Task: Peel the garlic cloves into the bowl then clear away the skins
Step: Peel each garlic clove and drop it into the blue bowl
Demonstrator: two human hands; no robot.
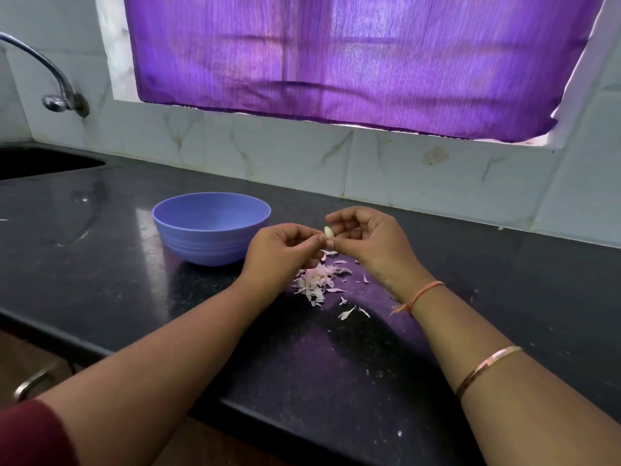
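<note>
**Garlic clove held over a heap of skins**

At centre frame, a small pale garlic clove, pinched between the curled fingertips of the left hand and the right hand, above a black speckled stone counter. Directly below, partly hidden by the left hand, a loose heap of pinkish-white papery garlic skins, with stray flakes scattered to its lower right. Just left of the hands and apart from them, a round lilac plastic bowl, its floor hidden by the near wall. At upper left, a curved chrome tap over a dark sink. Across the top, a purple cloth curtain above marbled white wall tiles. On the right forearm, an orange thread and a copper-coloured bangle.
</note>
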